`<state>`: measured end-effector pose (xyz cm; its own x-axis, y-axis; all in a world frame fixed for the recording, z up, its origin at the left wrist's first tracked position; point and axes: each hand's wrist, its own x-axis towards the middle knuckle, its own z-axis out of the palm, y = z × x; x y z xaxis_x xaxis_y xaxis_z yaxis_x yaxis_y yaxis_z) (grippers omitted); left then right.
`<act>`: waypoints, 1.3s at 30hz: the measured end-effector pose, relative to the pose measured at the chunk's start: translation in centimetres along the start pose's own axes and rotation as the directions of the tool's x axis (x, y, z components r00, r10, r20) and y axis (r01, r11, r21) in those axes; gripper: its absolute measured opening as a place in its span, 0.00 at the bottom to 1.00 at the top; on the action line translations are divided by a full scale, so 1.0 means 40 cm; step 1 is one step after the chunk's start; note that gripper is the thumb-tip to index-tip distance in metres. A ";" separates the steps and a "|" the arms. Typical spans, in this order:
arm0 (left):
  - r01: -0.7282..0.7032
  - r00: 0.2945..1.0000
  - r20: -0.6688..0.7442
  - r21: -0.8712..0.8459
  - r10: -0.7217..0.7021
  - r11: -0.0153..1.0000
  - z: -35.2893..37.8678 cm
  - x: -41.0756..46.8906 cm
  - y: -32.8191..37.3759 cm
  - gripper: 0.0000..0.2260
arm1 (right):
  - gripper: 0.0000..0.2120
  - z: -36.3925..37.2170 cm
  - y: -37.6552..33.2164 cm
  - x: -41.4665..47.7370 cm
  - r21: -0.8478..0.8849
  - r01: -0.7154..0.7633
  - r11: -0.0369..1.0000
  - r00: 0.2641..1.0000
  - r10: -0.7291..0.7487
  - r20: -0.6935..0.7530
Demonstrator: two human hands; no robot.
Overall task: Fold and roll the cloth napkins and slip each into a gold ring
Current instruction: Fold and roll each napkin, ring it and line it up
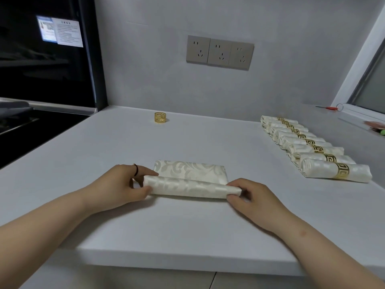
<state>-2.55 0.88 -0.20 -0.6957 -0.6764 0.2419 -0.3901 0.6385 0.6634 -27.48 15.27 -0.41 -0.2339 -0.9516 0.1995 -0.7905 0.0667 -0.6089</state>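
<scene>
- Rolling seems to be the step in hand: the napkin (192, 187) lies at the lower centre of the frame on the counter (187, 230), its near part wound into a tube and its far part flat beyond the roll.
- The roll could come out lopsided if one hand pushes ahead of the other, and a tapered tube would sit crooked in its ring.
- The cloth looks smooth (probably slippery), so easing off at either end could let the tube spring open before it is banded.
- The spare gold ring (160, 117) stands well apart, above centre and near the wall. Fetching it would leave one hand alone to hold the roll shut, and that is when it is most likely to unwind.
- The left hand (123, 184) sits at the roll's left end, thumb on the near side and fingers curled over the top, pinching the cloth.
- The right hand (250, 197) mirrors it at the right end, thumb and curled fingers nipping the tube, both forearms reaching in from the bottom corners.
- The finished napkins (312, 147) lie side by side at the right of the frame, each in its ring.
</scene>
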 end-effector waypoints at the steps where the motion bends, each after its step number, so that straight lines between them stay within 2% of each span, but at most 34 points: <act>1: 0.037 0.999 -0.003 -0.070 -0.037 0.997 0.001 -0.004 0.001 0.11 | 0.07 -0.004 0.002 -0.003 0.084 -0.027 0.996 1.000 0.027 -0.003; 4: 0.133 0.990 -0.012 -0.197 -0.138 0.971 0.007 -0.010 0.006 0.10 | 0.02 -0.010 0.001 -0.009 0.248 -0.097 0.964 0.994 0.105 -0.017; 7: 0.184 0.981 -0.028 -0.186 -0.192 0.965 0.018 0.003 0.010 0.02 | 0.05 -0.004 -0.007 0.007 0.321 -0.162 0.933 0.979 0.192 -0.063; 10: 0.233 0.967 -0.088 -0.091 -0.240 0.968 0.030 0.020 0.025 0.03 | 0.07 0.015 -0.011 0.032 0.211 -0.201 0.956 0.961 0.235 -0.148; 14: 0.243 0.958 -0.213 0.241 -0.193 0.940 0.048 0.035 0.034 0.18 | 0.12 0.032 -0.007 0.053 -0.076 -0.136 0.988 0.966 0.116 -0.230; 15: 0.195 0.963 -0.240 0.307 -0.123 0.932 0.048 0.033 0.032 0.20 | 0.11 0.033 -0.009 0.050 -0.146 -0.082 0.986 0.971 0.045 -0.236; 16: 0.079 0.967 -0.255 0.358 0.016 0.930 0.047 0.030 0.026 0.21 | 0.09 0.033 -0.009 0.047 -0.214 -0.002 0.977 0.970 -0.050 -0.236; 17: -0.073 0.964 -0.203 0.420 0.172 0.905 0.044 0.028 0.018 0.22 | 0.08 0.030 -0.011 0.042 -0.281 0.087 0.956 0.967 -0.149 -0.205; 19: -0.304 0.930 -0.016 0.527 0.367 0.794 0.042 0.022 0.001 0.23 | 0.17 0.024 -0.005 0.031 -0.351 0.230 0.908 0.953 -0.283 -0.105; 21: -0.373 0.914 0.087 0.562 0.396 0.738 0.046 0.017 -0.022 0.24 | 0.30 0.016 -0.011 0.018 -0.323 0.270 0.907 0.961 -0.273 0.038; 22: -0.370 0.921 0.104 0.535 0.375 0.760 0.047 0.016 -0.022 0.26 | 0.34 0.016 -0.005 0.013 -0.317 0.254 0.914 0.967 -0.238 0.089; 23: -0.338 0.937 0.102 0.498 0.333 0.798 0.047 0.016 -0.015 0.28 | 0.32 0.014 0.000 0.014 -0.327 0.257 0.909 0.966 -0.236 0.104; 26: -0.218 0.975 0.050 0.422 0.218 0.880 0.046 0.028 0.005 0.38 | 0.19 0.012 0.001 0.025 -0.329 0.210 0.921 0.978 -0.203 0.057; 30: -0.208 0.976 0.035 0.460 0.217 0.863 0.041 0.034 0.013 0.40 | 0.15 0.008 -0.015 0.024 -0.295 0.154 0.943 0.988 -0.153 0.027; 32: -0.186 0.982 0.065 0.412 0.175 0.892 0.034 0.022 0.016 0.36 | 0.12 -0.003 -0.021 0.013 -0.245 0.130 0.961 0.991 -0.119 0.059; 34: -0.109 0.992 0.091 0.236 0.090 0.966 0.020 0.007 0.024 0.24 | 0.08 -0.012 -0.024 0.005 -0.105 0.099 0.990 0.993 -0.091 0.074; 36: -0.005 0.995 0.099 0.046 0.001 0.999 0.008 0.001 0.028 0.17 | 0.10 -0.017 -0.028 0.006 0.048 0.048 0.998 0.996 -0.051 0.069; 39: 0.085 0.993 0.081 -0.006 -0.085 0.996 0.007 0.012 0.026 0.14 | 0.11 -0.010 -0.032 0.026 0.232 -0.028 0.972 0.999 0.020 0.036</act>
<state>-3.44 1.33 0.41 -0.7070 -0.6958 0.1264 -0.4443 0.5762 0.6860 -26.94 14.29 0.88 -0.2292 -0.9602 0.1596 -0.6309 0.0216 -0.7756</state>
